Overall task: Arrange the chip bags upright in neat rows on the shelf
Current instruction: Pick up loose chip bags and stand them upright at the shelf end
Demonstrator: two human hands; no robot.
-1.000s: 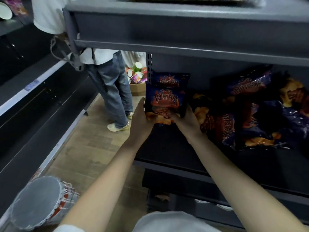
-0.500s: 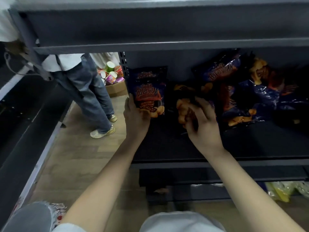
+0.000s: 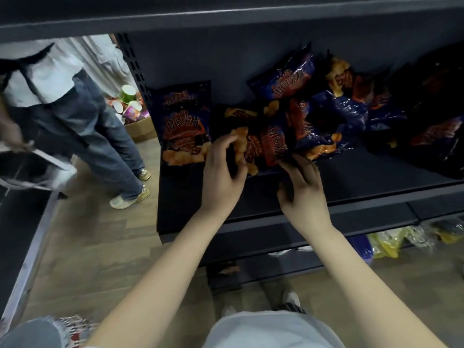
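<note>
Two dark blue chip bags [image 3: 183,126] stand upright, one behind the other, at the left end of the dark shelf [image 3: 351,172]. Just to their right a tilted chip bag [image 3: 266,144] lies at the front of a loose heap of bags [image 3: 346,96]. My left hand [image 3: 221,169] curls its fingers round that bag's left edge. My right hand [image 3: 301,187] touches its lower right corner with its fingertips. The heap stretches right into shadow.
A person in jeans [image 3: 100,136] stands in the aisle at left. Behind them sits a cardboard box [image 3: 140,129] of cup containers. An upper shelf [image 3: 226,18] overhangs. Yellow packets [image 3: 391,242] lie on the lower shelf at right.
My left hand has left the upright bags and moved right onto the tilted bag. My right hand has shifted to that bag's lower right corner. The camera moved closer.
</note>
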